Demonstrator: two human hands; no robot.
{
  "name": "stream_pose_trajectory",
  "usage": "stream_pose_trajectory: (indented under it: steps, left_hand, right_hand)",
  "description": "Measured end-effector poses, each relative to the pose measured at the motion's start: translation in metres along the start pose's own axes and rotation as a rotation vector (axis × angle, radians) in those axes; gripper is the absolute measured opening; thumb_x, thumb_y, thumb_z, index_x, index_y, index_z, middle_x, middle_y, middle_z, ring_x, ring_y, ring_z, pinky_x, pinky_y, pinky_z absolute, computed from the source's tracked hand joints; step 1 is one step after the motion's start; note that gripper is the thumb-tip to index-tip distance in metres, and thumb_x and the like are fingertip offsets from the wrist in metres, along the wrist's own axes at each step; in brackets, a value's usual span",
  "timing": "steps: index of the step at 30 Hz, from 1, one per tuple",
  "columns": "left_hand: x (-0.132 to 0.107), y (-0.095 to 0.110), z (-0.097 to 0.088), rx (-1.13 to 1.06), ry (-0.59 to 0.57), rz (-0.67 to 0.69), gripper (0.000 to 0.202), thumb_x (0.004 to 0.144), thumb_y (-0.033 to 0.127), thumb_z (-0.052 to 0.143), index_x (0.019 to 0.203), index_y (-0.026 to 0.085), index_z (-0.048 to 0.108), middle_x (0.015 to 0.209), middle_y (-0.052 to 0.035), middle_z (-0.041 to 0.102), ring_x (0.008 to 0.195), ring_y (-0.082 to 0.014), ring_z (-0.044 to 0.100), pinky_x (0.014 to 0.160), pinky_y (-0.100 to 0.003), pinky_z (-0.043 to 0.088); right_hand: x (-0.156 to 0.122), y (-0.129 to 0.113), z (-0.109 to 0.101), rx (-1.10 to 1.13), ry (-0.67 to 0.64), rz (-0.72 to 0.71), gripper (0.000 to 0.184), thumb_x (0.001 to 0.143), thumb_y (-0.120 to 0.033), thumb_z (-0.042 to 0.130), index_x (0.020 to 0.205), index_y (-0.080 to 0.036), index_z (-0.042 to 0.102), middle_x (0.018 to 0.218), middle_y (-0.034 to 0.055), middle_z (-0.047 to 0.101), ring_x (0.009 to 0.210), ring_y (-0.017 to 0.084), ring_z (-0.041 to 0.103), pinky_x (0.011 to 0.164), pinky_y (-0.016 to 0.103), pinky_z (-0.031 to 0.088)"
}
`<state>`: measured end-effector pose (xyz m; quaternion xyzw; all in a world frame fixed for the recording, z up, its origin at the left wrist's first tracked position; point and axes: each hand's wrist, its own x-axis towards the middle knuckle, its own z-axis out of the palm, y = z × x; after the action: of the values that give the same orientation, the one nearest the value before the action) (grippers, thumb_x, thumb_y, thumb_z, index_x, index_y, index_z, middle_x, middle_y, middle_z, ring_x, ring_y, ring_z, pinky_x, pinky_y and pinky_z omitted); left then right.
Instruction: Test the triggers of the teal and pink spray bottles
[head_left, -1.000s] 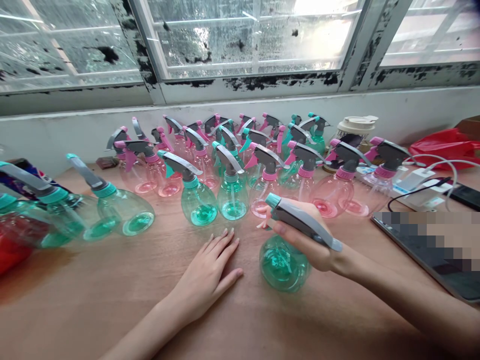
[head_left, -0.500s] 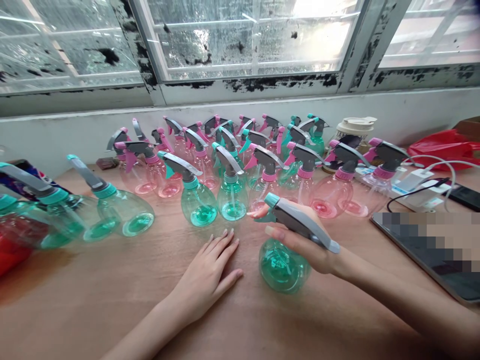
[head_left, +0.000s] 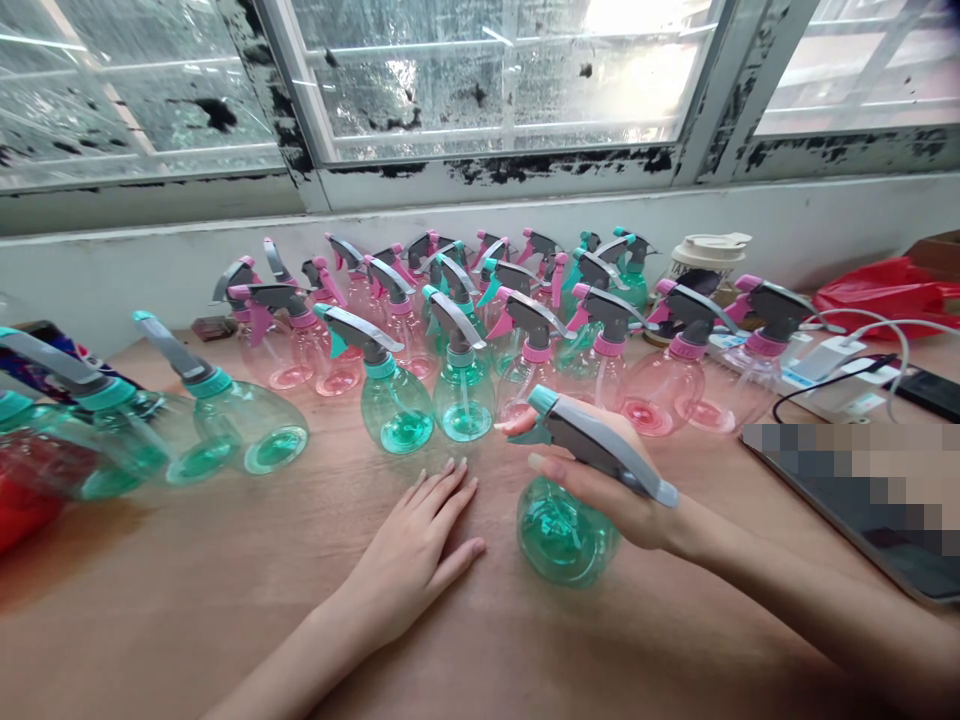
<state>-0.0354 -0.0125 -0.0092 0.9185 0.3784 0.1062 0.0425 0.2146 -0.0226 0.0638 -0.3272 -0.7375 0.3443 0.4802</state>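
Observation:
My right hand [head_left: 600, 480] grips the grey and teal trigger head of a teal plastic spray bottle [head_left: 564, 532], whose round body rests on or just above the wooden tabletop [head_left: 225, 610]. My left hand [head_left: 409, 555] lies flat on the wood, fingers spread slightly and holding nothing. Just beyond its fingertips stands a teal spray bottle [head_left: 396, 412]. Close to my right fingertips is a pink spray bottle [head_left: 521, 395]. Several more pink and teal bottles stand in crowded rows, and others lie on their sides at the left.
A blurred tablet [head_left: 847, 500] lies at the right, beyond it a phone [head_left: 930, 392] and white cables [head_left: 870, 335]. A lidded cup [head_left: 709, 255] and a red plastic bag [head_left: 885, 295] stand at the back right. A low white wall [head_left: 480, 215] and grimy windows [head_left: 495, 80] lie behind.
My right hand and the held bottle have shifted slightly left, and its fingers have changed their grip on the trigger head. My left hand has stayed in place.

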Motion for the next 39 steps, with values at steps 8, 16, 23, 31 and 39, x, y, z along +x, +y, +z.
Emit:
stream_pose_trajectory:
  steps: [8, 16, 23, 31, 39]
  left_hand:
    - [0.0001, -0.0001, -0.0009, 0.002, -0.004, 0.003, 0.055, 0.102, 0.05, 0.04, 0.147, 0.019, 0.038, 0.155, -0.0121, 0.036, 0.142, -0.0287, 0.034, 0.115, -0.051, 0.03]
    - [0.0002, 0.0002, -0.0002, 0.034, -0.033, 0.002, 0.056, 0.102, 0.05, 0.038, 0.147, 0.017, 0.037, 0.155, -0.0134, 0.034, 0.143, -0.0276, 0.031, 0.115, -0.05, 0.03]
    - [0.0006, -0.0009, 0.0003, 0.04, -0.028, 0.008, 0.057, 0.102, 0.05, 0.038, 0.147, 0.015, 0.038, 0.155, -0.0138, 0.034, 0.143, -0.0281, 0.032, 0.115, -0.051, 0.03]
    - [0.0, 0.0004, 0.0009, 0.008, -0.004, 0.002, 0.054, 0.101, 0.047, 0.042, 0.146, 0.017, 0.04, 0.155, -0.0129, 0.035, 0.142, -0.0283, 0.033, 0.115, -0.051, 0.03]
    - [0.0004, 0.0, -0.0001, -0.041, 0.015, 0.013, 0.05, 0.1, 0.043, 0.047, 0.143, 0.017, 0.043, 0.153, -0.0145, 0.039, 0.141, -0.0307, 0.035, 0.114, -0.054, 0.03]
  right_hand:
    - [0.0062, -0.005, -0.0028, -0.073, -0.003, -0.087, 0.007, 0.089, -0.025, 0.056, 0.087, -0.018, 0.058, 0.073, -0.0015, 0.055, 0.06, 0.012, 0.051, 0.057, 0.026, 0.043]
    - [0.0063, -0.0026, -0.0017, -0.073, -0.015, -0.132, 0.016, 0.089, -0.018, 0.054, 0.076, -0.02, 0.047, 0.069, -0.0036, 0.046, 0.058, 0.01, 0.044, 0.054, 0.025, 0.039]
    - [0.0035, -0.0037, -0.0025, -0.064, -0.015, -0.101, 0.01, 0.09, -0.022, 0.055, 0.081, -0.019, 0.052, 0.073, -0.0022, 0.05, 0.061, 0.011, 0.047, 0.057, 0.026, 0.04]
    - [-0.0011, -0.0012, -0.0017, -0.037, 0.007, -0.067, 0.017, 0.088, -0.027, 0.059, 0.104, -0.02, 0.06, 0.07, -0.0031, 0.05, 0.053, 0.012, 0.046, 0.058, 0.029, 0.045]
    - [-0.0023, 0.0034, -0.0015, -0.06, 0.026, -0.075, 0.024, 0.09, -0.033, 0.059, 0.11, -0.021, 0.063, 0.073, 0.001, 0.059, 0.073, 0.021, 0.063, 0.08, 0.039, 0.052]
